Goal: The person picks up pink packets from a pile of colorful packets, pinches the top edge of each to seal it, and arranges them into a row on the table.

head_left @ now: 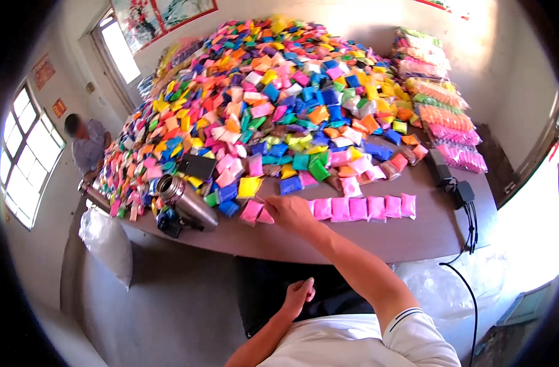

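Observation:
My right hand [288, 211] reaches over the table, its fingers pinched at a small pink packet [266, 216]. Another pink packet [251, 211] lies just left of it, and a yellow packet [249, 186] is right above. To the right of the hand, a row of several pink packets [358, 209] runs side by side along the table's front. My left hand [299, 297] rests curled over my lap, below the table edge, with nothing visible in it.
A huge heap of coloured packets [292, 92] covers the table [377, 238]. Bundled packets [441, 110] are stacked at right. A steel flask [188, 202], a black box [197, 166] and black adapters with cables [460, 189] stand around. A plastic sack [107, 244] hangs left; a person [88, 144] sits beyond.

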### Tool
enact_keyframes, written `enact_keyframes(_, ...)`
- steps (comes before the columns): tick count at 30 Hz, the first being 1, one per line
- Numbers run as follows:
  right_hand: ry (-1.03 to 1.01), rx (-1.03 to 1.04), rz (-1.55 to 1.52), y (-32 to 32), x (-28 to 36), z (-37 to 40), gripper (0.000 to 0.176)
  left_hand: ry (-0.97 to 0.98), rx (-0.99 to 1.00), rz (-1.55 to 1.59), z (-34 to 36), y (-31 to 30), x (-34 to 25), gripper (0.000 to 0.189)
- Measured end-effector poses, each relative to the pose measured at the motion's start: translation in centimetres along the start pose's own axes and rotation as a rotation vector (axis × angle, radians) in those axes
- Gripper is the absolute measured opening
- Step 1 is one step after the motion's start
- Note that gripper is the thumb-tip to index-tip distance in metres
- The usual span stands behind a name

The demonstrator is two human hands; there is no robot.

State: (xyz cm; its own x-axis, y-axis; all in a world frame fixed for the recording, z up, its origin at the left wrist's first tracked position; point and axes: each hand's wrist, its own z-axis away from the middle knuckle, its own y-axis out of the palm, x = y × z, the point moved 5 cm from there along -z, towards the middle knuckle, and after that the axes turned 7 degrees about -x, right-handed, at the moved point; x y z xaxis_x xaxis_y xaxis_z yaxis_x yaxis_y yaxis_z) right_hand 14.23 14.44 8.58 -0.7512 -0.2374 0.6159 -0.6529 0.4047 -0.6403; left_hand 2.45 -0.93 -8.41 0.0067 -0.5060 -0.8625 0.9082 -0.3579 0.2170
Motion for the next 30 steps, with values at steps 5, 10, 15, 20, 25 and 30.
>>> enact_keyframes(5, 0.233, -0.248, -0.118, -12.2, -2.8, 5.3, 0.016, -0.129, 0.091, 0.109, 1.2, 0.5, -1.7, 0.039)
enact_keyframes(10, 0.545, -0.671, 0.208, -23.4, -12.8, 13.3, 0.016, -0.097, 0.288, 0.087, 1.0, 3.4, -4.9, 0.038)
enact_keyframes(15, 0.674, -0.748, 0.369, -27.7, -16.5, 16.4, 0.02, 0.037, 0.393, -0.161, -0.3, 8.4, -10.6, 0.036)
enact_keyframes(20, 0.72, -0.77, 0.446, -27.1, -18.1, 16.9, 0.019, 0.005, 0.221, -0.33, -2.3, 10.3, -12.0, 0.036)
enact_keyframes(25, 0.766, -0.673, 0.542, -26.2, -19.1, 17.5, 0.017, 0.129, 0.159, -0.402, -3.7, 9.5, -13.0, 0.037)
enact_keyframes(30, 0.732, -0.76, 0.559, -25.6, -18.0, 17.8, 0.014, 0.229, 0.033, -0.462, -5.7, 8.8, -14.5, 0.037)
